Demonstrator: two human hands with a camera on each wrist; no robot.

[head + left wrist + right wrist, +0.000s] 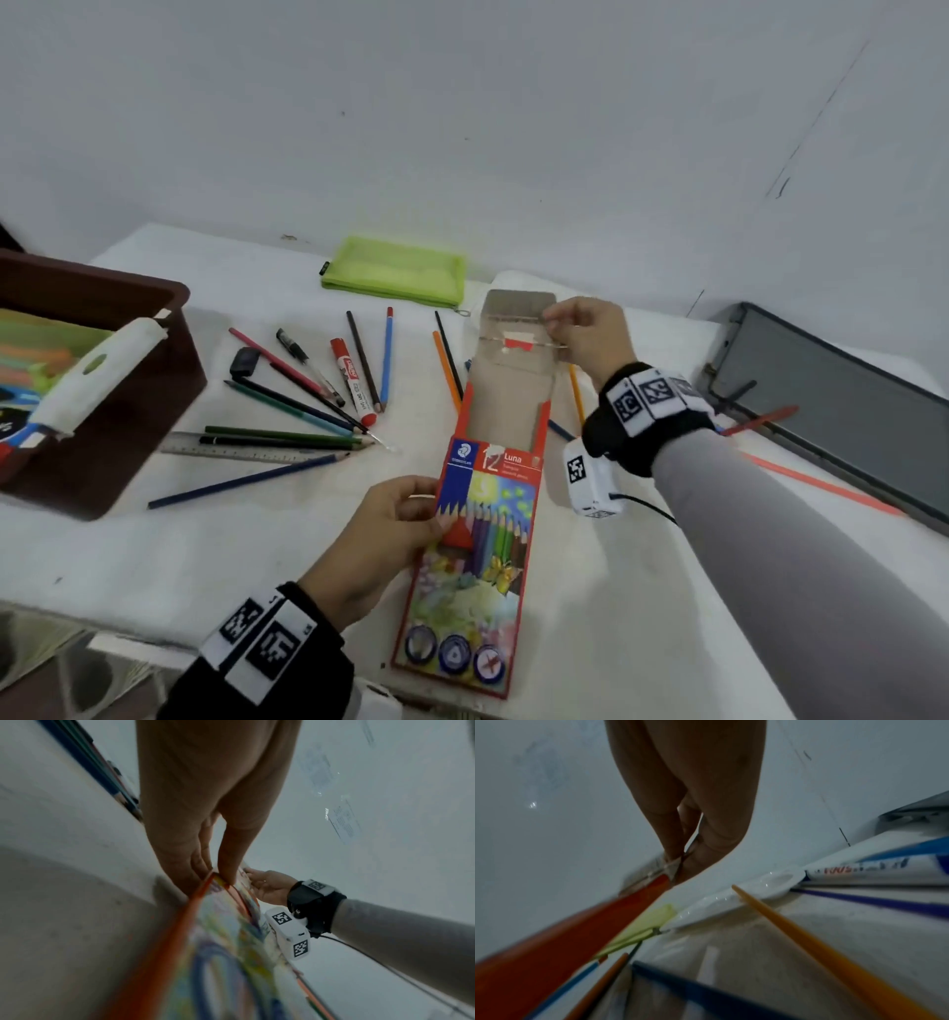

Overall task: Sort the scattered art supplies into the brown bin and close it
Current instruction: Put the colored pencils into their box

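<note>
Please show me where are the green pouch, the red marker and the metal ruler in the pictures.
green pouch (395, 271): head view, middle of its mesh face.
red marker (353, 380): head view, middle of its barrel, on the white label.
metal ruler (241, 449): head view, middle of its bare strip below the pencils.

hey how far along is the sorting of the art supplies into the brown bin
Early. The brown bin already holds some colourful items, lid off. The left hand and right hand hold the pencil box open. Loose pencils, red marker and ruler remain on the table.
</note>
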